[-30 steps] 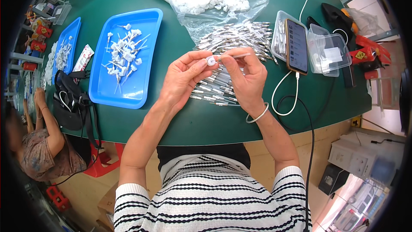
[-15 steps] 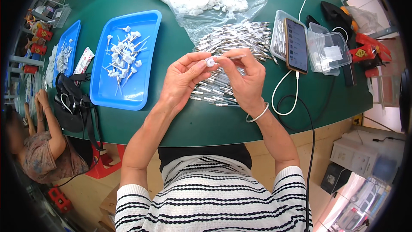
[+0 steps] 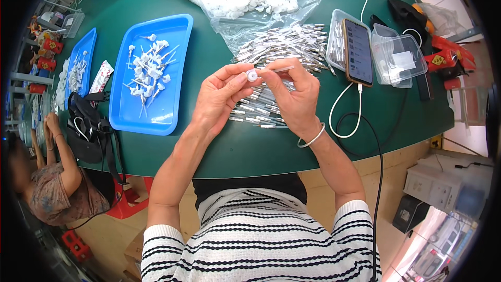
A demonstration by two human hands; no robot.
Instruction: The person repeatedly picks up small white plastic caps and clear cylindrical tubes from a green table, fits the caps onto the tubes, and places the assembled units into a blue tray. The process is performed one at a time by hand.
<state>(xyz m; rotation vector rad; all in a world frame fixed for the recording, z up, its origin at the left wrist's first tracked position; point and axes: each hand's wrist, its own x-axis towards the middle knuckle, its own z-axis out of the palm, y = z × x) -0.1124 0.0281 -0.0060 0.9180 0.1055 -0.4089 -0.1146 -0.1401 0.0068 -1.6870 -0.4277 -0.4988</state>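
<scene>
**White cap (image 3: 252, 75) and thin rod (image 3: 284, 68) held end to side, left to right**

On the left, a blue tray (image 3: 121, 112) holds a loose heap of white-headed pieces (image 3: 151, 68). Right of it, above the table (image 3: 235, 154), the left hand (image 3: 214, 99) pinches the cap between thumb and fingers, its round face showing. Just to the cap's right, the right hand (image 3: 298, 96) grips the rod in a narrow pinch. The rod's long axis runs left to right, its right end tipped slightly far; fingertips hide its left end, so whether it sits in the cap cannot be told. A rod pile (image 3: 284, 44) lies beyond and beneath; farther right stands a phone (image 3: 359, 52).
</scene>
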